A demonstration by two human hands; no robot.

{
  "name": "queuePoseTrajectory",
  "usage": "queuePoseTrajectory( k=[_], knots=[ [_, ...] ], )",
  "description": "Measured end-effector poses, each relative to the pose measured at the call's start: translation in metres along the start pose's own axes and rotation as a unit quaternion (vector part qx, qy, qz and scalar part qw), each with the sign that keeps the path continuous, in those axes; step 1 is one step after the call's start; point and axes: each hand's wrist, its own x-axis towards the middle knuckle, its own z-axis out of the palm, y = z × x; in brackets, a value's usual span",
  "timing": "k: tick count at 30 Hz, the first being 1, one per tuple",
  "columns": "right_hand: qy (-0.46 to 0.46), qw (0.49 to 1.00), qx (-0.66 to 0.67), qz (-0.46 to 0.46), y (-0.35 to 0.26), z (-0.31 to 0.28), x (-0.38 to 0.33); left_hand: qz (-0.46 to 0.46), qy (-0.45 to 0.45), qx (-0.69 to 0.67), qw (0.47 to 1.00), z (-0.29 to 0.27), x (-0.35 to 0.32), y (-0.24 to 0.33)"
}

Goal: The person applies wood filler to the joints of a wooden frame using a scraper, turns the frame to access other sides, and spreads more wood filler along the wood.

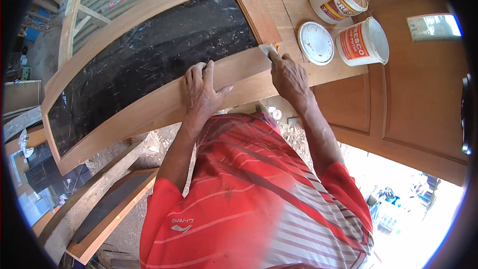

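A wooden frame (238, 67) with a black panel (159, 52) set in it lies across the bench before me. My left hand (203, 91) rests on its near rail, fingers stretched out and a little apart, holding nothing. At the corner where the near rail meets the reddish end piece (256, 14), my right hand (290, 77) grips a putty knife (266, 50). The knife's flat blade is against the wood there, and its handle is mostly hidden by my fingers. A small orange patch shows beside the blade.
On the right of the bench are a white bucket (326, 6) filled with a tan material, a second white bucket (372, 41) tilted in view, and a round white lid (315, 43). A brown panelled door (423, 104) stands farther right. Lower left are a rough timber beam (107, 184) and another framed panel (112, 214).
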Motion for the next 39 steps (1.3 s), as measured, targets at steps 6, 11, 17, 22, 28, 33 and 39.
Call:
queuePoseTrajectory(
  k=[6, 11, 17, 22, 28, 33, 39],
  knots=[
    [-0.04, 0.999, -0.022, -0.006, -0.003, -0.014, -0.007, 0.019, 0.013, 0.017, 1.0, -0.002, 0.005, -0.005],
    [-0.004, 1.0, -0.026, 0.0, 0.025, 0.002, -0.002, 0.021, 0.016, 0.026, 0.999, -0.001, -0.003, 0.001],
    [0.013, 1.0, -0.013, 0.006, 0.036, -0.004, 0.016, -0.002, -0.007, 0.052, 0.999, 0.0, -0.003, 0.002],
    [-0.012, 0.999, -0.033, -0.032, 0.041, -0.013, 0.012, 0.007, 0.011, 0.033, 0.999, -0.001, 0.001, 0.0],
    [-0.008, 1.0, -0.029, 0.007, 0.05, -0.004, 0.012, 0.004, -0.001, 0.031, 0.999, 0.001, -0.002, -0.001],
    [-0.024, 0.999, -0.031, 0.006, 0.047, -0.027, 0.015, 0.008, 0.01, 0.042, 0.999, 0.0, -0.004, 0.001],
    [-0.105, 0.993, -0.045, -0.012, 0.044, -0.038, 0.009, 0.005, 0.001, 0.056, 0.998, 0.0, -0.002, 0.005]
  ],
)
